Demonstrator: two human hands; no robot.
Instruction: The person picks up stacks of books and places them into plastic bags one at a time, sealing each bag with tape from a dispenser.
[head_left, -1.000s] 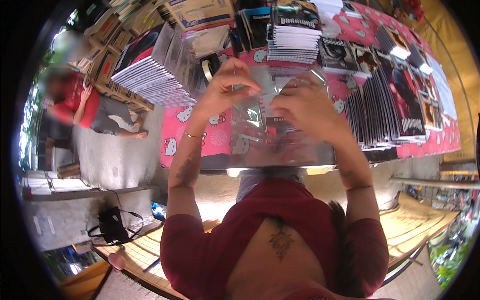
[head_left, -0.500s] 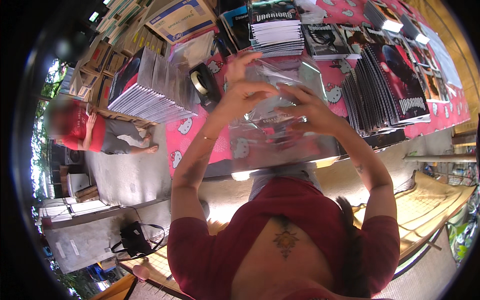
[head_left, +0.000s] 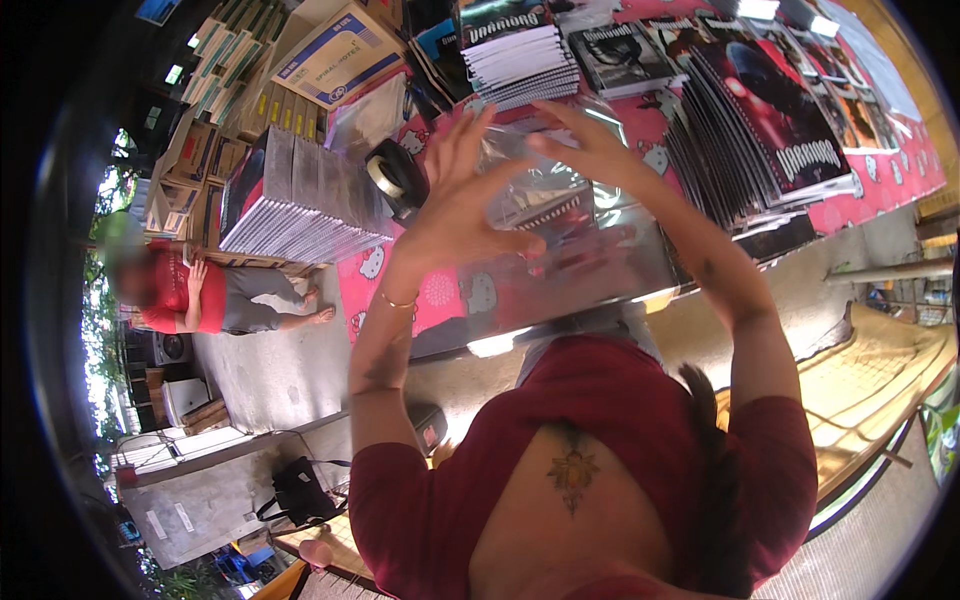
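My left hand (head_left: pixel 460 205) is over the table with its fingers spread and the thumb stretched to the right. My right hand (head_left: pixel 590 150) reaches across from the right, fingers stretched out and slightly blurred. Beneath both hands lies a spiral notebook (head_left: pixel 555 212), partly hidden, with clear plastic (head_left: pixel 610 255) over and around it; I cannot tell whether it is inside the plastic. Neither hand visibly grips anything. Just left of my left hand stands a black tape dispenser (head_left: pixel 396 178) with a roll of tape.
A stack of wrapped spiral notebooks (head_left: pixel 305 205) stands at the left, another stack (head_left: pixel 520 65) at the back. Fanned dark notebooks (head_left: pixel 760 130) lie at the right on the pink tablecloth (head_left: pixel 440 300). Cardboard boxes (head_left: pixel 345 55) are at the back left. A person in red (head_left: pixel 190 290) is farther left.
My hands were close together with fingers bent at the plastic; now they are farther apart and the fingers are spread. The right hand has moved away and up. The view has shifted slightly.
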